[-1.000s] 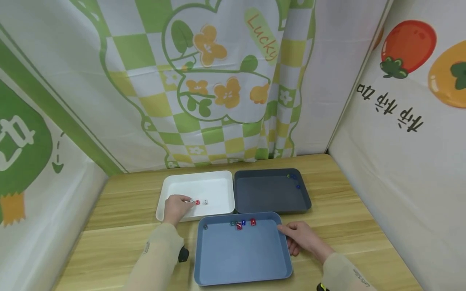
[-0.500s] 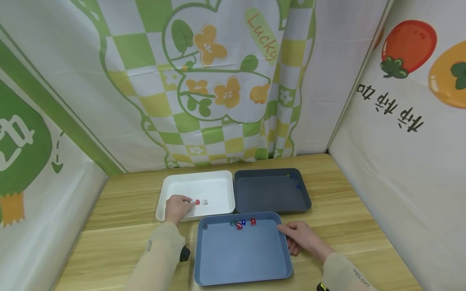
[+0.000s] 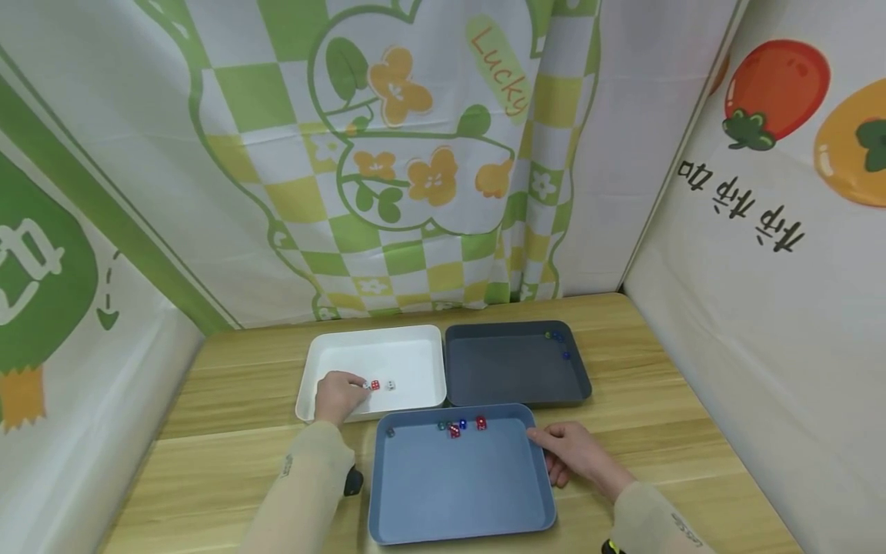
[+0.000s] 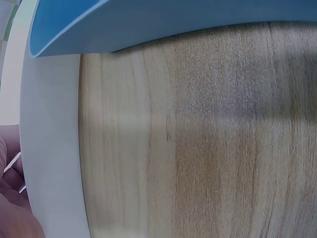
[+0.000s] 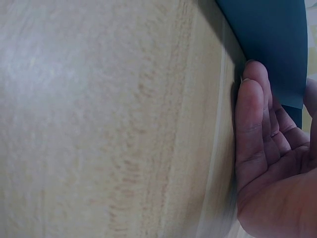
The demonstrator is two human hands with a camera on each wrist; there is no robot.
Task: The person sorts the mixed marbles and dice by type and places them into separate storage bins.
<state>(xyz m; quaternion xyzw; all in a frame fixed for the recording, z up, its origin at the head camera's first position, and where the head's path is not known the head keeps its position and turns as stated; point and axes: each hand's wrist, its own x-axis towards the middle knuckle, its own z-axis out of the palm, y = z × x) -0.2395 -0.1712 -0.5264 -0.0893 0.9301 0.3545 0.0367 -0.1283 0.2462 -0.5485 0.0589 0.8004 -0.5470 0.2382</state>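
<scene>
Step (judged): handling dice, left of centre. Left hand (image 3: 339,398) pinches 1 white die (image 3: 367,385), grip narrow; right hand (image 3: 577,449) holds blue tray (image 3: 457,492). Next probably needs fingertip precision.

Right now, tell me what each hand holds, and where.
Right hand: the blue tray, by its right rim. Left hand: at a pale die; grip unclear.

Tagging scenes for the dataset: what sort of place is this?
Probably a fabric-walled tabletop booth: printed cloth hangs behind and along both sides of a wood-grain table, which holds a white tray, a dark grey tray and a blue tray with dice.
</scene>
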